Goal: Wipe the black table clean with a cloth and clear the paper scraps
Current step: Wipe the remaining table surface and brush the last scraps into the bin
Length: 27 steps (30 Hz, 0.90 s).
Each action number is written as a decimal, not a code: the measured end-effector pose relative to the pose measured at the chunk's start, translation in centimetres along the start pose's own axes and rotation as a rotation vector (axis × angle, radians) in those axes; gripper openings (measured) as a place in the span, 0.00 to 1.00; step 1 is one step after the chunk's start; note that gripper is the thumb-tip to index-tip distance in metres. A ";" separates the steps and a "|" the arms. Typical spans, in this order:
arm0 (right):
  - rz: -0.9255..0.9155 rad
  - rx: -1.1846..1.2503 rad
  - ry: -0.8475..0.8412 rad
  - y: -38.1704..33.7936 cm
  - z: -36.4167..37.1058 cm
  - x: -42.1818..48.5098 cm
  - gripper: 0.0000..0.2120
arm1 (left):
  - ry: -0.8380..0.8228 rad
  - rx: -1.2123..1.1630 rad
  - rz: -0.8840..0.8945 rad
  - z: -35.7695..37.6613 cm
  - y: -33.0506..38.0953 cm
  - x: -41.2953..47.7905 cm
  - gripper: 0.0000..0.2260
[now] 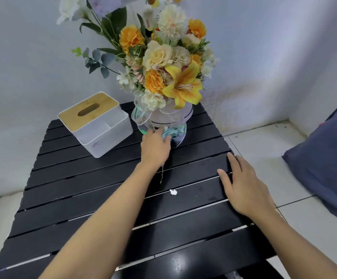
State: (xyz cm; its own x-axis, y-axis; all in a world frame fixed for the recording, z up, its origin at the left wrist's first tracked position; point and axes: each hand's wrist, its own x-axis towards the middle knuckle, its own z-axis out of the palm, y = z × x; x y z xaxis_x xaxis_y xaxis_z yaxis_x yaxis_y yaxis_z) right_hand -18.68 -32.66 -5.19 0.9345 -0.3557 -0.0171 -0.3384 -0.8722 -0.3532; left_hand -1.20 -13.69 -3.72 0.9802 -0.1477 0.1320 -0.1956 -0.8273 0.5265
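My left hand point(155, 147) reaches across the black slatted table point(83, 198) and presses a light blue cloth point(170, 133) against the table at the foot of the flower vase point(171, 115); a loose thread hangs below the wrist. Most of the cloth is hidden under the hand and fingers. My right hand point(244, 184) lies flat with straight fingers on the table's right edge. A small white paper scrap point(173, 192) sits on a slat between my two arms.
A white tissue box with a wooden lid point(95, 123) stands at the back left of the table. The bouquet rises tall over the back middle. A blue cushion point(328, 168) lies on the tiled floor to the right. Walls close in behind.
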 end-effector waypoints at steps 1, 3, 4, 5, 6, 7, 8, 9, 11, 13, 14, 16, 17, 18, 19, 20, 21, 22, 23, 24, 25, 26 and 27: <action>-0.005 -0.003 0.009 0.1 0.1 0.1 0.30 | -0.031 -0.004 0.011 0.3 0.4 0.3 0.20; -0.009 0.004 0.019 0.1 0.3 0.2 0.30 | -0.137 -0.056 0.152 0.3 0.8 -0.1 0.19; -0.011 0.009 0.023 0.1 0.5 0.2 0.30 | -0.224 -0.101 0.228 -0.3 1.0 -0.7 0.18; -0.011 0.008 0.032 0.0 0.6 0.2 0.30 | -0.309 -0.162 0.281 -1.0 1.2 -1.2 0.17; -0.012 0.003 0.043 0.0 0.7 0.2 0.30 | -0.336 -0.201 0.286 -1.6 1.4 -1.2 0.15; -0.015 0.000 0.051 0.1 0.8 0.2 0.30 | -0.289 -0.237 0.268 -2.0 1.6 -0.8 0.13; -0.014 -0.001 0.050 0.1 0.8 0.2 0.30 | -0.193 -0.249 0.221 -2.1 1.8 0.1 0.11; -0.012 -0.001 0.048 0.1 0.8 0.2 0.30 | -0.101 -0.221 0.183 -1.9 1.8 1.1 0.09; -0.011 -0.009 0.050 0.1 0.8 0.2 0.30 | -0.037 -0.077 0.139 -0.8 2.2 2.0 0.12; -0.014 -0.008 0.045 0.1 0.6 0.2 0.30 | -0.060 0.083 0.187 0.9 2.9 1.3 0.16; -0.014 -0.006 0.036 0.1 0.6 0.2 0.30 | -0.079 0.091 0.220 1.5 3.2 0.9 0.17; -0.017 -0.004 0.025 0.0 0.6 0.2 0.30 | -0.221 -0.066 0.203 0.5 3.4 0.4 0.15; -0.017 -0.007 0.030 0.0 0.6 0.2 0.30 | -0.331 -0.215 0.146 -0.6 3.5 0.5 0.13; -0.016 -0.011 0.033 0.0 0.6 0.2 0.30 | -0.382 -0.335 0.082 -1.7 3.5 0.7 0.10; -0.018 -0.012 0.033 0.0 0.6 0.3 0.30 | -0.344 -0.389 0.050 -2.5 3.2 1.0 0.08; -0.016 -0.008 0.029 -0.1 0.6 0.3 0.30 | -0.260 -0.395 0.025 -3.1 3.0 1.6 0.07; -0.012 -0.004 0.025 -0.1 0.6 0.3 0.30 | -0.166 -0.341 0.027 -3.3 2.8 2.1 0.08; -0.009 -0.003 0.025 -0.1 0.6 0.3 0.30 | -0.109 -0.245 0.031 -3.2 2.7 2.4 0.10; -0.007 -0.006 0.026 -0.1 0.6 0.3 0.30 | -0.094 -0.130 0.042 -2.6 2.7 2.5 0.11; -0.007 -0.010 0.028 -0.1 0.6 0.3 0.30 | -0.106 -0.023 0.036 -1.7 2.8 2.5 0.12; -0.006 -0.011 0.029 -0.1 0.6 0.3 0.30 | -0.105 0.076 0.031 -0.7 2.9 2.3 0.13; -0.005 -0.010 0.028 0.0 0.6 0.3 0.30 | -0.095 0.160 0.029 0.5 2.9 1.9 0.14; -0.005 -0.011 0.027 -0.1 0.7 0.3 0.30 | -0.067 0.192 0.051 1.5 2.9 1.4 0.16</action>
State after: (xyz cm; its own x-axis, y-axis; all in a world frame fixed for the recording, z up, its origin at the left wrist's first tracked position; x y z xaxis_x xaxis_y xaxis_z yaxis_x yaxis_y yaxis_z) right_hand -18.29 -32.51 -5.79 0.9328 -0.3602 0.0099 -0.3353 -0.8777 -0.3425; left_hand -0.38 -17.09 -3.24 0.9704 -0.2223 0.0946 -0.2415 -0.9051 0.3501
